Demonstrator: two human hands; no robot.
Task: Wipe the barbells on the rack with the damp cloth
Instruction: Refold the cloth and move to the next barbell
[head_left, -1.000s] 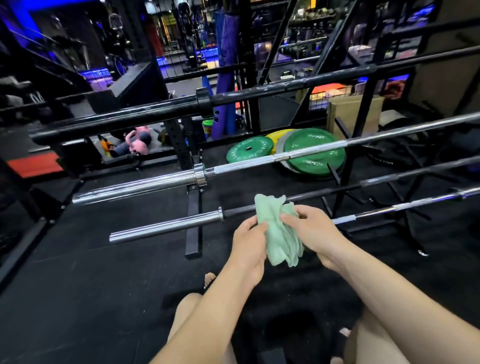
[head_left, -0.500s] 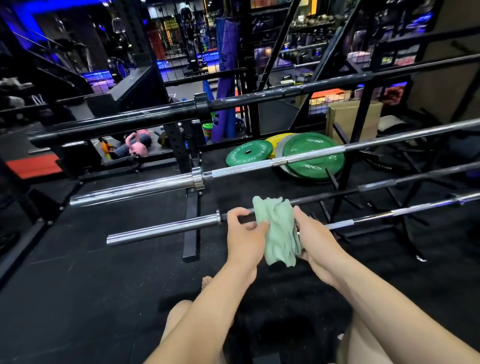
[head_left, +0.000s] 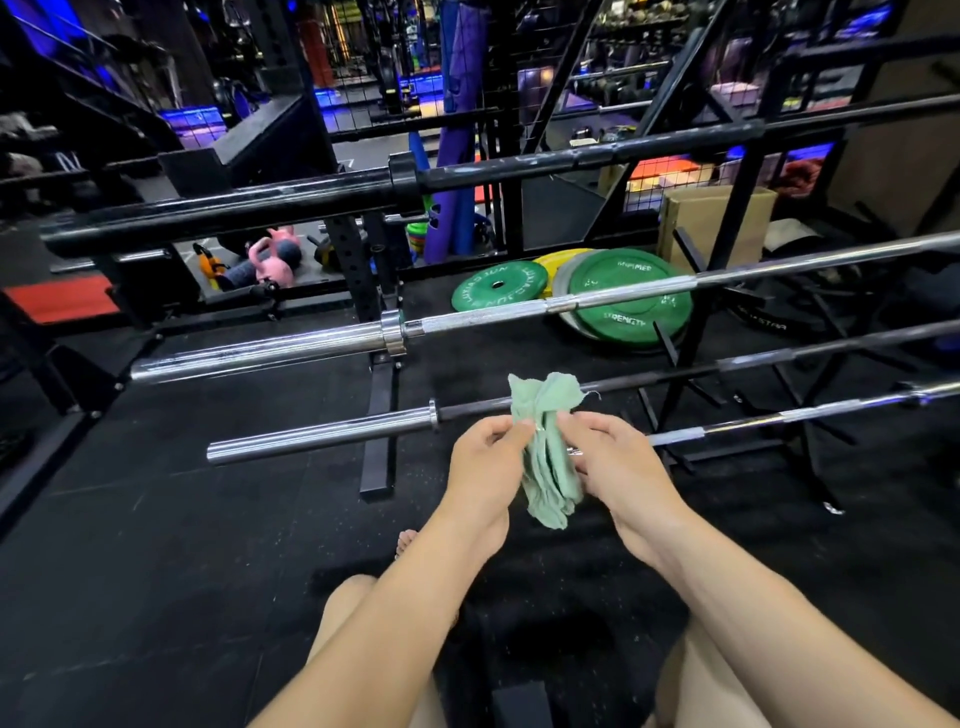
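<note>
A crumpled pale green cloth (head_left: 548, 441) hangs between my two hands in front of the lowest barbell. My left hand (head_left: 483, 470) pinches its left edge and my right hand (head_left: 618, 467) pinches its right side. Several barbells lie across a black rack: a black one (head_left: 234, 208) on top, a chrome one (head_left: 270, 351) below it, and the nearest, dark-shafted one (head_left: 322, 434) just behind the cloth. A fourth, thin chrome bar (head_left: 779, 418) runs to the right behind my right hand. The cloth hides part of the nearest bar's shaft.
Green and yellow weight plates (head_left: 618, 296) lie on the black rubber floor behind the rack. A black rack upright (head_left: 379, 415) stands left of my hands. Pink kettlebells (head_left: 272, 257) and a cardboard box (head_left: 717, 218) sit farther back. My bare knees are at the bottom.
Both hands have stayed at the nearest bar while reworking the cloth; the left hand has let go of the bar's shaft and now pinches the cloth, whose top has spread open.
</note>
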